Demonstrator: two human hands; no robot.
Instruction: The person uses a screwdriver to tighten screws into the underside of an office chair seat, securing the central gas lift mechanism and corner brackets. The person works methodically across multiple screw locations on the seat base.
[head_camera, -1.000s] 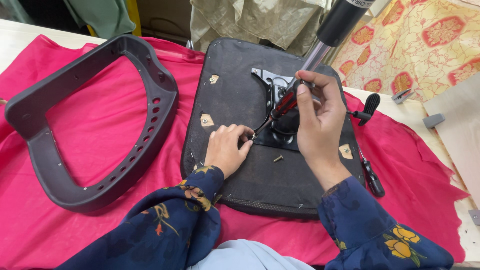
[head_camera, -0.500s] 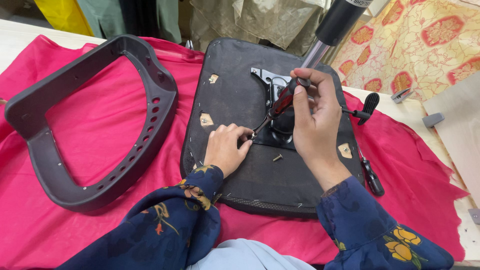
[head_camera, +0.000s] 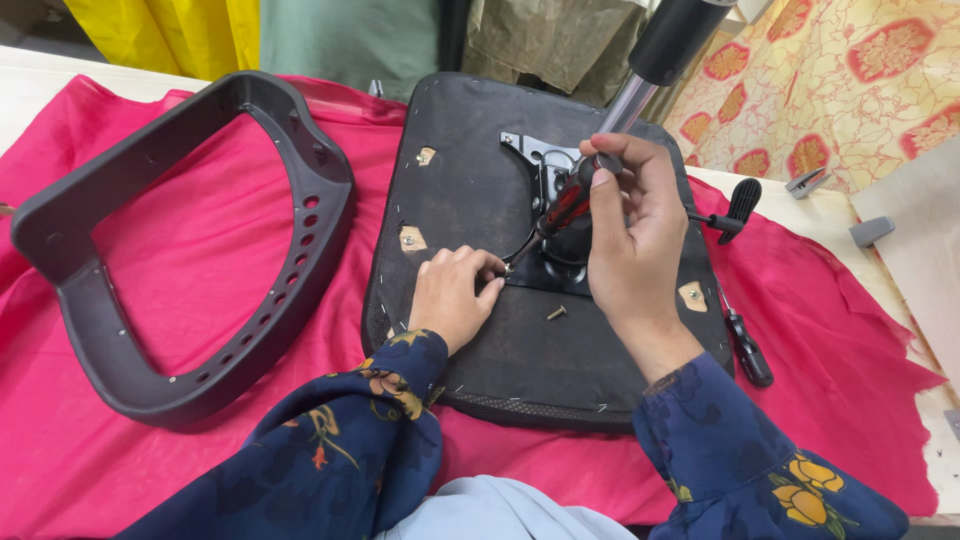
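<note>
Upturned black seat base (head_camera: 470, 330) flat on red cloth (head_camera: 200, 260); metal mounting plate (head_camera: 540, 160) at centre. Right hand (head_camera: 630, 230) wrapped around red-and-black screwdriver (head_camera: 565, 205) — fingers closed on handle, long axis slanting down-left, tip meeting left hand (head_camera: 450, 295). Left fingertips (head_camera: 490, 268) pressed together at tip, apparently pinching a small fastener — cannot tell for certain; left hand nearer the work point. Loose screw (head_camera: 556, 313) just right of left hand, untouched. Tan square patches (head_camera: 411, 238) on base; black armrest frame (head_camera: 190, 250) well apart, left.
</note>
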